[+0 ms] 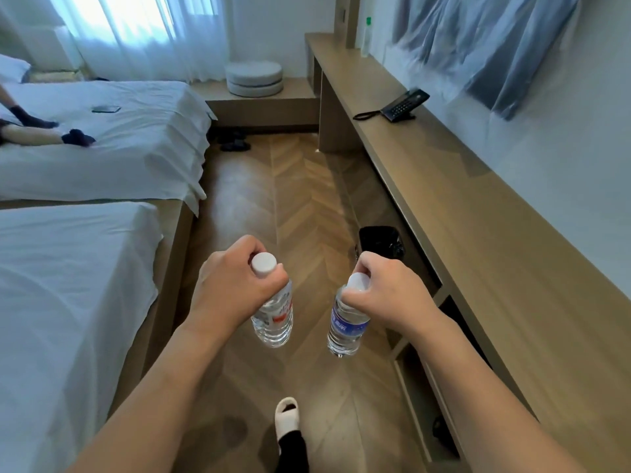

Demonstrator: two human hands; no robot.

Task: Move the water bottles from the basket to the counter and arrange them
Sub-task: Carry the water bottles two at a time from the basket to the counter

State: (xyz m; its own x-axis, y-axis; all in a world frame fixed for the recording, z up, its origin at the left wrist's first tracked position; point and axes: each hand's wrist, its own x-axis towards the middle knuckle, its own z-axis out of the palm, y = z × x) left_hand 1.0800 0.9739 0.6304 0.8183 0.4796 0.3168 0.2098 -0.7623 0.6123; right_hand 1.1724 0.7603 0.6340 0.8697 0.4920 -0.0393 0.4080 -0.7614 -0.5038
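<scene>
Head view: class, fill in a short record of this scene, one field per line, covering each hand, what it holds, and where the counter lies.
left hand: grips the red-label bottle by the neck
right hand: grips the blue-label bottle by the neck
bottles: hanging upright over the floor, apart
counter: to the right, a telephone on it
basket: not in view

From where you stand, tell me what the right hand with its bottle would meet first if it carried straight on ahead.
Probably the black bin on the floor by the counter. It sits just beyond the right hand, which holds the blue-labelled bottle by the neck. Depth is unclear, and the hand may pass above it.
</scene>
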